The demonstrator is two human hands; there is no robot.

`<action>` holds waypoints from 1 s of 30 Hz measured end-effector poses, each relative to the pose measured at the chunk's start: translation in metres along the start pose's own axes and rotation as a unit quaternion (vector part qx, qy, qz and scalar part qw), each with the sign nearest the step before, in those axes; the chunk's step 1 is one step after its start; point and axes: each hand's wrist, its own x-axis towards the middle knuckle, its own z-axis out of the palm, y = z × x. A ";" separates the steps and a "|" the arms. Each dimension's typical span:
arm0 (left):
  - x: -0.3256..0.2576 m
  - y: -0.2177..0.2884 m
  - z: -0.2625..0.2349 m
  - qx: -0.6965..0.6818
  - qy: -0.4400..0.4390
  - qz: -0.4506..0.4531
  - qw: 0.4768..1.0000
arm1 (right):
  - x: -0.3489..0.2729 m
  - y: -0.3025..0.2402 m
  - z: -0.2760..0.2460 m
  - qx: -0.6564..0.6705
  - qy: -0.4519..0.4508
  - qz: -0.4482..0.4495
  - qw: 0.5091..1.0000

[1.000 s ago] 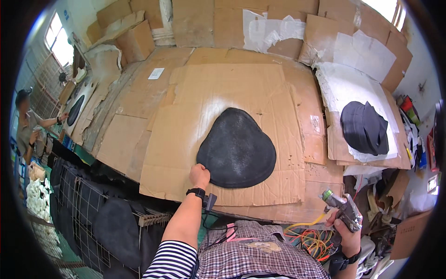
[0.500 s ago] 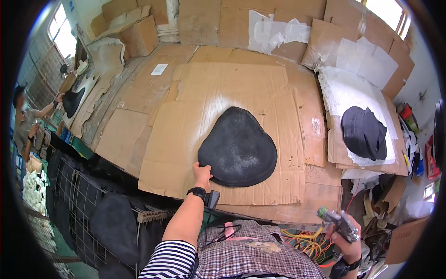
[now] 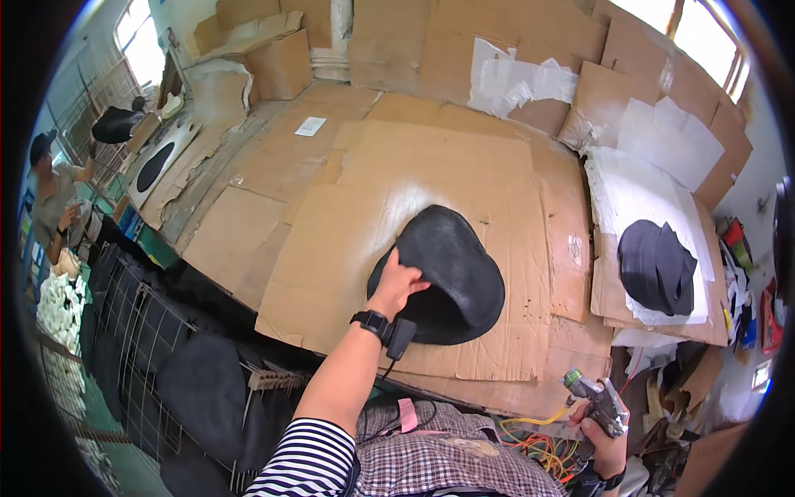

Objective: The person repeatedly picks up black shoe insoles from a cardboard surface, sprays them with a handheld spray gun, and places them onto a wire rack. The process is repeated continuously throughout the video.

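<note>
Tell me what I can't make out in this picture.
Head view: part of the black piece, hidden behind the left hand.
Head view: grip of the spray gun, covered by the right hand.
Head view: lower-right cardboard box, cut off by the dark rim.

I watch through one wide fisheye lens, the left of a side-by-side pair worn on the person's head. It looks down and forward over the plaid apron [image 3: 464, 454] at the lower edge, with the left hand [image 3: 397, 286] and right hand [image 3: 607, 441] close below me and the cardboard-covered table [image 3: 327, 277] across the middle. Farther off, I see the cardboard-lined back wall [image 3: 389, 41] and, at far left, a co-worker [image 3: 60, 186]. Straight edges bow toward the dark rim.
</note>
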 end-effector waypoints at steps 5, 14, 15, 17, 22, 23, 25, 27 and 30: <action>-0.034 0.080 0.050 -0.117 -0.116 0.105 0.981 | 0.013 0.009 0.006 -0.008 -0.082 -0.007 0.997; -0.152 0.155 0.007 -0.156 -0.118 0.194 0.961 | 0.044 0.031 0.046 -0.059 -0.234 0.025 0.970; -0.170 0.161 -0.001 -0.159 -0.114 0.204 0.959 | 0.046 0.032 0.053 -0.067 -0.239 0.029 0.968; -0.208 0.172 -0.012 -0.157 -0.108 0.225 0.956 | 0.049 0.038 0.068 -0.080 -0.236 0.040 0.968; -0.292 0.188 -0.048 -0.191 -0.071 0.287 0.936 | 0.081 0.072 0.089 -0.171 -0.237 -0.029 0.956; -0.302 0.190 -0.054 -0.200 -0.059 0.303 0.930 | 0.084 0.077 0.093 -0.174 -0.233 -0.028 0.956; -0.323 0.192 -0.062 -0.202 -0.043 0.332 0.920 | 0.082 0.072 0.110 -0.131 -0.217 0.002 0.967; -0.341 0.195 -0.067 -0.191 -0.030 0.360 0.913 | 0.086 0.080 0.115 -0.127 -0.209 -0.010 0.970; -0.361 0.195 -0.073 -0.172 -0.012 0.387 0.906 | 0.121 0.108 0.108 -0.332 -0.104 -0.049 0.936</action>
